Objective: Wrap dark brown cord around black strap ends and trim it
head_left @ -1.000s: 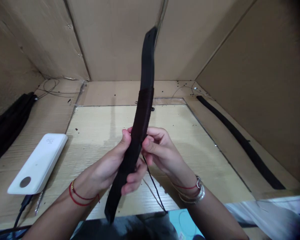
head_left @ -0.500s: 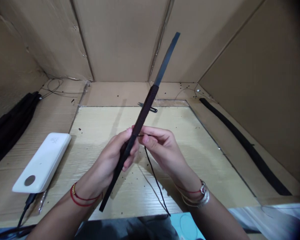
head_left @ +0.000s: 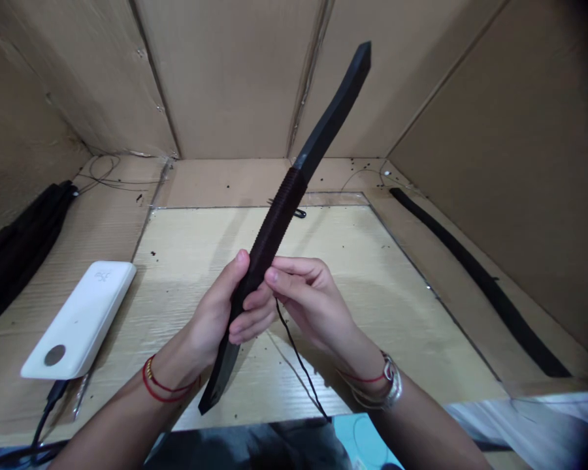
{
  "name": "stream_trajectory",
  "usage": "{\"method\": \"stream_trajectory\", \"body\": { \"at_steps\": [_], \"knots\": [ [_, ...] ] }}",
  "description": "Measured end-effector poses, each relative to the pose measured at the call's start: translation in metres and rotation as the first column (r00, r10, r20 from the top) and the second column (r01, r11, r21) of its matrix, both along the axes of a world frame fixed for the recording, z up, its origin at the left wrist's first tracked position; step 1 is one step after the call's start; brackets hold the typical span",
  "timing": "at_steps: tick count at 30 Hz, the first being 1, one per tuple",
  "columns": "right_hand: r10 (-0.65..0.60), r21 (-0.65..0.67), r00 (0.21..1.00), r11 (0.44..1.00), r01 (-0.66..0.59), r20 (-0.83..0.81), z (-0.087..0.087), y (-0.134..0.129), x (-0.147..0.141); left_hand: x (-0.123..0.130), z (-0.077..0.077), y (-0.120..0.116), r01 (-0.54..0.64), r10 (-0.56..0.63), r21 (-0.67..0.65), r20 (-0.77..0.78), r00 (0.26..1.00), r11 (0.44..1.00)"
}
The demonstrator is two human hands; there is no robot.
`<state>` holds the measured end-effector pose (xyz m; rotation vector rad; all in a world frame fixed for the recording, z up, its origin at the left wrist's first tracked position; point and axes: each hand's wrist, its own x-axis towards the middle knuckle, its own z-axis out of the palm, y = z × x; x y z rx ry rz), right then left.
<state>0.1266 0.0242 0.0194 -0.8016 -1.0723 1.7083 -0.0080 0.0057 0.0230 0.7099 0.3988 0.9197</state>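
Left hand (head_left: 214,308) grips the dark strip (head_left: 325,130), right hand (head_left: 310,294) pinches cord (head_left: 298,356) against its edge, presumably keeping the winding (head_left: 277,215) taut.

I see a white power bank (head_left: 81,320) on my left, black cable (head_left: 57,393) plugged in, and cardboard panels (head_left: 235,78) ahead.
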Motion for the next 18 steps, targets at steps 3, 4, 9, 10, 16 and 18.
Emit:
{"method": "stream_trajectory", "body": {
  "at_steps": [3, 4, 9, 10, 16, 18],
  "knots": [
    [-0.096, 0.09, 0.995, 0.992, 0.093, 0.029, -0.0033, 0.0013, 0.0003, -0.002, 0.0004, 0.0004, -0.067, 0.071, 0.031, -0.185, 0.98, 0.997],
    [-0.126, 0.129, 0.992, 0.984, 0.121, 0.031, -0.0039, 0.0022, 0.0003, -0.0026, 0.0011, 0.0007, -0.122, 0.134, 0.058, -0.279, 0.951, 0.991],
    [-0.221, 0.214, 0.973, 0.955, 0.204, 0.059, -0.0007, 0.0045, -0.0005, -0.002, 0.0046, 0.0013, -0.349, 0.387, 0.169, -0.458, 0.8, 0.922],
    [-0.222, 0.217, 0.972, 0.955, 0.203, 0.07, 0.0006, 0.0043, -0.0005, -0.0014, 0.005, 0.0008, -0.368, 0.394, 0.15, -0.458, 0.797, 0.918],
    [-0.076, 0.142, 0.997, 0.987, 0.078, -0.019, 0.0009, 0.0029, 0.0006, -0.0003, 0.0081, -0.0028, -0.25, 0.213, -0.105, -0.279, 0.937, 0.963],
    [-0.077, 0.11, 0.997, 0.991, 0.078, -0.011, 0.0002, 0.0025, 0.0011, -0.0018, 0.0069, -0.0031, -0.154, 0.121, -0.162, -0.2, 0.972, 0.975]
  ]
}}
